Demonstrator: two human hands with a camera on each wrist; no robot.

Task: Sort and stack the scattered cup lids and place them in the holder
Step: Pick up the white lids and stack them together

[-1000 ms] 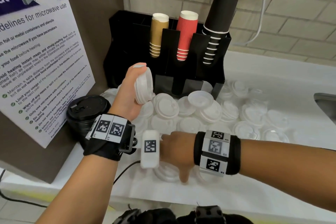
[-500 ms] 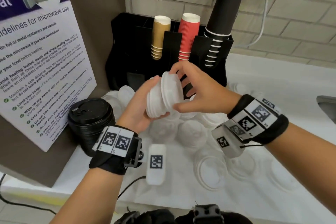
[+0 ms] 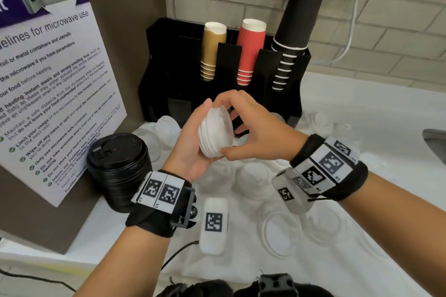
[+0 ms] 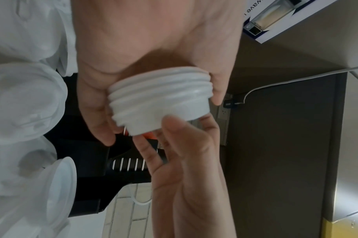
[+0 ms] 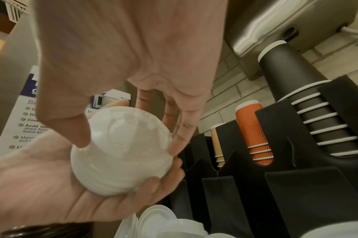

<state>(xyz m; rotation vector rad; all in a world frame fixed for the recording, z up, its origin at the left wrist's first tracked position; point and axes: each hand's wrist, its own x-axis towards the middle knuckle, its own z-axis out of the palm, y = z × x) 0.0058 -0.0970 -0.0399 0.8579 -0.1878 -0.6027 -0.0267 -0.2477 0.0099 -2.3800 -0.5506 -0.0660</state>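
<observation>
Lids (image 3: 214, 136) of white plastic sat nested in a short, ridged stack, cupped in the left hand (image 3: 190, 152) while the right hand (image 3: 253, 132) pinched the top lid's rim. By my reading, stacking was barely begun: many loose lids (image 3: 277, 229) lay scattered over the bench (image 3: 362, 108), and none appeared in the black holder (image 3: 280, 99) yet.

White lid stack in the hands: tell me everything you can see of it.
The lid stack is a handful of nested white plastic lids, their rims showing as parallel ridges. It is held in the air on its side in front of the black holder, above loose lids on the counter. The left hand cups it from below, fingers curled round the rims; the right hand grips the outermost lid with thumb and fingertips. That lid's face is domed, with embossed marks.
</observation>
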